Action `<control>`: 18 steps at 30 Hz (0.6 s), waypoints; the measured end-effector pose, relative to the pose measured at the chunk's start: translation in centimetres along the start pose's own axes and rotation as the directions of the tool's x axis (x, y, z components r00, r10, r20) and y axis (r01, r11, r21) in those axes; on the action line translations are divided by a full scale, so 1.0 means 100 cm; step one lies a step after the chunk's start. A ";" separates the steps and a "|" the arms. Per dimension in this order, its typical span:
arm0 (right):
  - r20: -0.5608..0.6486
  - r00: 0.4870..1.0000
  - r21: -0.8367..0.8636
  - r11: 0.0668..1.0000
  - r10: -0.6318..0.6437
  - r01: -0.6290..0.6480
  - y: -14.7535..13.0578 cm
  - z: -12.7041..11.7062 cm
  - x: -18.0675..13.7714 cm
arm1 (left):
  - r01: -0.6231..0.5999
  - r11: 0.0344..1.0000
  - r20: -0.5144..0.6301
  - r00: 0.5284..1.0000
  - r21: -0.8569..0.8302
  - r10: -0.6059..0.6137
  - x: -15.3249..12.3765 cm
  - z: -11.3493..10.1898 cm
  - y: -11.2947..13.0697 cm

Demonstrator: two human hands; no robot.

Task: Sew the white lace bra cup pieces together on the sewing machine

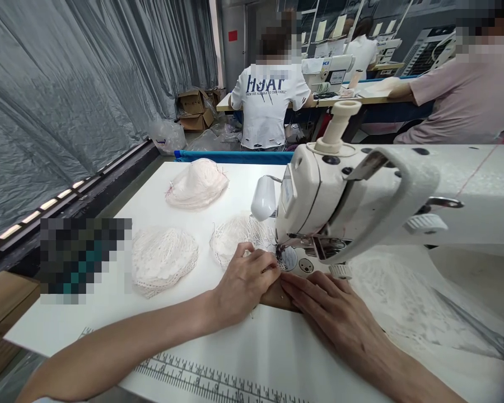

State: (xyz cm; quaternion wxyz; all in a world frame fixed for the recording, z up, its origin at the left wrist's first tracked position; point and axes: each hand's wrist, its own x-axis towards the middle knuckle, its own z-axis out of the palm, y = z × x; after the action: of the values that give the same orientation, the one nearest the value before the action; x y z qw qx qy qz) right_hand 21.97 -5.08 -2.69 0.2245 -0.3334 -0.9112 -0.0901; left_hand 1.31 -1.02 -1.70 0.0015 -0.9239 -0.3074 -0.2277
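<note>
My left hand (248, 280) is closed just left of the needle area, its fingers curled and thumb pinched in; what they grip is hidden. My right hand (330, 305) lies flat with fingers stretched out, its fingertips by the left hand's. Between them shows a flat tan-brown piece (278, 298); I cannot tell its kind. The white sewing machine (306, 193) stands over both hands, its presser foot (279, 252) close to the left fingertips. Behind the left hand is a white lace cup-shaped piece (237, 232) with loose threads.
Two more white cup-shaped pieces, one lace (163, 260) and one smoother (198, 183), lie on the white table (185, 330). Scissors (474, 324) and white lace fabric (395, 296) are at right. A printed ruler (201, 380) runs along the front. Co-workers sit beyond; a cardboard box (8, 319) stands left.
</note>
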 end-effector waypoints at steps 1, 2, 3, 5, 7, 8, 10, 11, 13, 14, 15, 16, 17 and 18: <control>0.000 1.000 0.003 1.000 0.001 -0.001 0.000 0.000 0.000 | 0.002 1.000 0.002 1.000 -0.004 -0.002 0.000 0.000 0.000; 0.000 1.000 0.005 1.000 0.002 -0.002 0.000 0.001 -0.001 | 0.003 1.000 0.006 1.000 -0.006 -0.003 0.000 0.000 -0.001; 0.001 1.000 0.006 1.000 0.005 -0.005 0.000 0.002 -0.001 | 0.005 1.000 0.007 1.000 -0.007 -0.005 0.000 0.000 -0.002; 0.010 1.000 0.004 1.000 0.019 -0.019 0.000 0.003 -0.001 | 0.003 1.000 0.011 1.000 -0.009 -0.003 0.000 0.001 -0.004; 0.022 0.999 0.001 0.999 0.035 -0.035 0.000 0.004 0.000 | 0.000 1.000 0.017 1.000 -0.013 0.000 0.000 0.003 -0.008; 0.025 0.999 0.000 0.999 0.040 -0.040 0.000 0.004 0.000 | 0.000 1.000 0.018 1.000 -0.013 0.000 0.001 0.003 -0.010; 0.021 0.999 0.001 0.999 0.040 -0.040 0.000 0.004 0.001 | 0.007 1.000 0.015 1.000 -0.007 -0.007 0.003 0.005 -0.014; 0.015 0.999 0.003 0.999 0.039 -0.039 0.000 0.003 0.002 | 0.015 1.000 0.008 1.000 -0.001 -0.015 0.004 0.006 -0.016; 0.004 0.999 0.007 0.999 0.043 -0.043 0.000 0.002 0.003 | 0.024 1.000 -0.010 1.000 0.013 -0.024 0.006 0.007 -0.019; 0.001 0.999 0.008 0.999 0.047 -0.047 0.000 0.001 0.004 | 0.025 1.000 -0.015 1.000 0.018 -0.025 0.007 0.007 -0.020; -0.001 0.999 0.010 0.999 0.050 -0.050 0.001 0.000 0.005 | 0.025 0.999 -0.020 1.000 0.022 -0.024 0.007 0.007 -0.021; -0.002 0.998 0.012 0.998 0.056 -0.056 0.001 0.000 0.005 | 0.024 0.999 -0.022 0.999 0.026 -0.023 0.008 0.007 -0.022; 0.001 0.998 0.014 0.998 0.063 -0.063 0.000 -0.001 0.006 | 0.022 0.999 -0.022 1.000 0.032 -0.022 0.008 0.007 -0.022; 0.005 0.997 0.013 0.997 0.073 -0.073 -0.001 -0.001 0.007 | 0.024 0.999 -0.021 1.000 0.043 -0.023 0.008 0.007 -0.023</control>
State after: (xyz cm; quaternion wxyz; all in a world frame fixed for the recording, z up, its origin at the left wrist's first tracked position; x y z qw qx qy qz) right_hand 21.47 -4.77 -2.26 0.2276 -0.3651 -0.8996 -0.0748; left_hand 0.88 1.39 -2.31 0.0220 -0.9176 -0.3233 -0.2304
